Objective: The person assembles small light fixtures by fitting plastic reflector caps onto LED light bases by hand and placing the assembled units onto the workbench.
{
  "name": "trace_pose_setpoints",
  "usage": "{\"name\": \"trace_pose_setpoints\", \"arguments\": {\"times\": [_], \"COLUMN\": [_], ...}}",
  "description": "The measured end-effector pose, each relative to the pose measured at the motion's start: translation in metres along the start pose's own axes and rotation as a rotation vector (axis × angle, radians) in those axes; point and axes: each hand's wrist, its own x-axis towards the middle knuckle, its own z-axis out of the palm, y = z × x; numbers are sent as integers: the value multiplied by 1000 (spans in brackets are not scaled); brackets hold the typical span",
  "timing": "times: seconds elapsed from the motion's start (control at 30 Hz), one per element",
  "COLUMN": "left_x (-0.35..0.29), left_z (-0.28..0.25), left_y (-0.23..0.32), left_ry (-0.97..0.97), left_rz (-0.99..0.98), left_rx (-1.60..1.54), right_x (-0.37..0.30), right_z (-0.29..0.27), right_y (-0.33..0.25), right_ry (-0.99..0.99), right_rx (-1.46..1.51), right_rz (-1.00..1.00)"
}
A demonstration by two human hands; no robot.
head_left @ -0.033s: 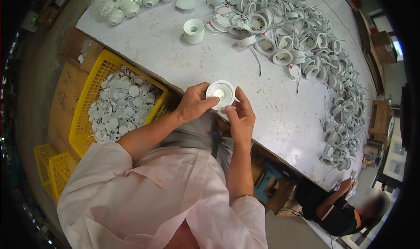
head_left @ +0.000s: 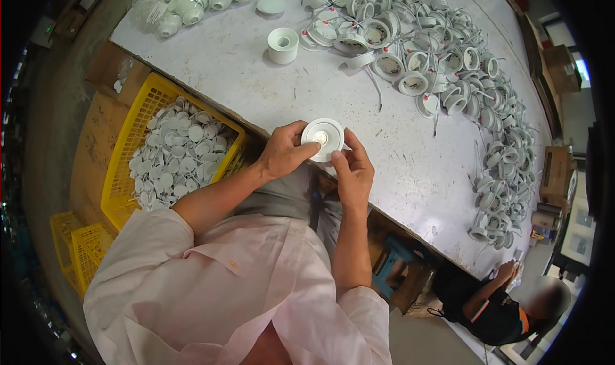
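1. Grips the white round fitting with left hand, laying thumb inside its hollow
2. Pinches its lower right rim between thumb and bent fingers of right hand
3. Holds it above near edge of white table
4. Shows a pale label on plastic bag, too small to read

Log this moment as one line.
left hand: holds white round fitting, thumb over its face | right hand: at its rim | table: heaped fittings | yellow basket: white discs
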Motion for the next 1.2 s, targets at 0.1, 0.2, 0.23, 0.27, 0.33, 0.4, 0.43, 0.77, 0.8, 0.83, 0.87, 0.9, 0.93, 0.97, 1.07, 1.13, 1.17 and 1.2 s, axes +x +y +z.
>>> {"name": "trace_pose_setpoints", "arguments": {"times": [0.1,0.2,0.23,0.27,0.33,0.4,0.43,0.77,0.8,0.83,0.87,0.9,0.93,0.97,1.07,1.13,1.17,1.2], "left_x": [-1,-2,-2,-2,-2,-2,-2,-6,-6,-5,-5,-4,-3,-1,4,6,6,8], "left_z": [3,8,7,6,3,0,1,0,0,0,0,1,1,2,-3,-5,-6,-6], "left_y": [1,5,5,4,3,0,1,5,6,7,7,7,7,6,7,6,3,1], "left_ry": [15,23,24,16,9,25,23,-6,-17,-16,-16,-15,-16,-29,-124,-203,-243,-283], "left_rz": [-15,-9,-9,-10,-11,15,15,-15,-34,-33,-42,-51,-51,-33,-97,-178,-135,-91], "left_rx": [15,68,69,92,118,202,202,185,230,230,226,221,222,216,193,175,39,-98], "right_x": [5,6,6,6,5,4,5,2,2,1,1,1,1,2,2,3,4,5], "right_z": [3,11,12,13,15,18,19,20,20,21,22,22,20,19,13,8,7,6], "right_y": [-4,-3,-3,-2,-1,1,2,1,0,-2,-3,-2,0,2,5,5,5,4], "right_ry": [64,130,134,137,138,138,149,167,168,184,200,199,205,210,226,241,256,255], "right_rx": [-193,-136,-123,-109,-119,-128,-123,-110,-110,-113,-115,-115,-131,-148,-128,-132,-136,-137], "right_rz": [90,31,11,-9,-1,7,0,-19,-19,-7,6,5,-12,-29,6,10,14,11]}}
